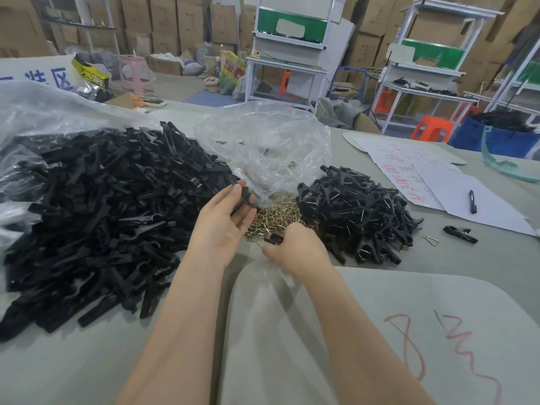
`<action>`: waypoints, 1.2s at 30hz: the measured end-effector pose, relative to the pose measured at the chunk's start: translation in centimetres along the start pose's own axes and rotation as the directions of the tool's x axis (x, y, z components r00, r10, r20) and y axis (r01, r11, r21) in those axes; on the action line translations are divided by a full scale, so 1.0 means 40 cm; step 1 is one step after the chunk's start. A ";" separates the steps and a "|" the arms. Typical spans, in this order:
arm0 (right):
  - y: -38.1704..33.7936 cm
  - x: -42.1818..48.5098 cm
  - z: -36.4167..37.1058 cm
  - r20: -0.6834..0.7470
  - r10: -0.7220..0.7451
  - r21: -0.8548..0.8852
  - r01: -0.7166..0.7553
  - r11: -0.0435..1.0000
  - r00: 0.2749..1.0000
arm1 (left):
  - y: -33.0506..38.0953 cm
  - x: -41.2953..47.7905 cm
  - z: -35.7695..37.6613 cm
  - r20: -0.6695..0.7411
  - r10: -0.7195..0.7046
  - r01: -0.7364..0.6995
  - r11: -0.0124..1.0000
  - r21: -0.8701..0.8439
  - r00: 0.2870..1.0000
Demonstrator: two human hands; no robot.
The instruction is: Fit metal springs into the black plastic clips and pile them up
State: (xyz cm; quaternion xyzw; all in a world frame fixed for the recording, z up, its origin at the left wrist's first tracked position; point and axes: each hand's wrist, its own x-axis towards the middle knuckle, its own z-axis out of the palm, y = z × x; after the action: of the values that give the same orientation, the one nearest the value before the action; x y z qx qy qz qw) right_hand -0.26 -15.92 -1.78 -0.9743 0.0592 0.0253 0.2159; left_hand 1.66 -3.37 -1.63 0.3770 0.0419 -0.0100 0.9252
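Note:
A big heap of loose black plastic clip halves (96, 211) covers the left of the table. A smaller pile of assembled clips (356, 217) with springs fitted lies to the right. Between them a scatter of brass-coloured springs (277, 217) spills from a clear plastic bag (263, 147). My left hand (222, 223) holds black clip halves (244, 197) between thumb and fingers, above the springs. My right hand (295, 249) is lower, at the near edge of the springs, its fingers pinching a small black piece (274, 239).
One assembled clip (460, 233) and a stray spring (431, 239) lie apart on the right. White sheets with red writing (409, 176) carry a black pen (472, 201). A grey mat (380, 331) covers the near table. Shelving, stools and cartons stand behind.

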 end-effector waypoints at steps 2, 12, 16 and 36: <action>-0.029 0.002 -0.004 -0.063 -0.115 0.143 0.123 0.982 0.991 | 0.013 -0.007 0.008 0.053 0.045 -0.044 0.999 -0.029 0.998; -0.066 0.040 0.001 -0.004 -0.179 0.761 0.120 0.638 0.984 | 0.028 -0.011 0.003 0.083 0.071 -0.060 0.990 -0.125 0.994; 0.023 0.031 -0.022 -0.246 -0.090 0.823 0.257 0.507 0.965 | -0.024 -0.001 0.005 -0.045 -0.090 0.099 0.954 0.283 0.995; 0.069 0.011 0.035 -0.141 -0.050 0.986 0.145 0.087 0.989 | -0.053 -0.004 0.007 -0.005 -0.113 0.106 0.914 0.390 0.994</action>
State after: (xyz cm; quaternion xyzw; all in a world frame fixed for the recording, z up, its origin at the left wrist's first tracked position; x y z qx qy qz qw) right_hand -0.20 -17.85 -4.21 -0.5772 0.0037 -0.0699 0.8136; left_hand 1.42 -5.07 -2.90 0.5505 0.0518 -0.0733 0.8300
